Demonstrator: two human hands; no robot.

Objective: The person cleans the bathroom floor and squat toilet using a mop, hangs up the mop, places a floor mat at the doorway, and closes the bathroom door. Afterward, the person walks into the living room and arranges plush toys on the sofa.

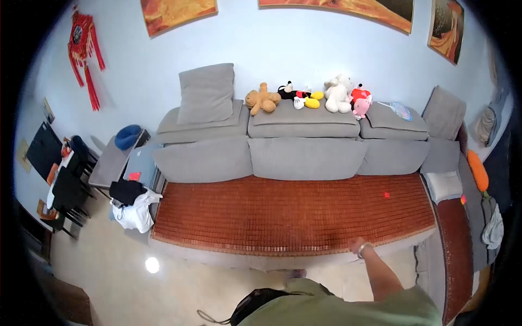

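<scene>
My right hand, with a silver bangle on the wrist, is over the front edge of the brown bamboo seat mat on the sofa. Its fingers are small and blurred, so I cannot make out whether they are closed or touching the mat. My left hand is not in view. Farther right on the mat lies a small red piece.
Grey back cushions line the sofa. Along its top sit a brown teddy bear, a Mickey Mouse toy and a white plush. Clothes hang over the left armrest. A side section extends forward at right.
</scene>
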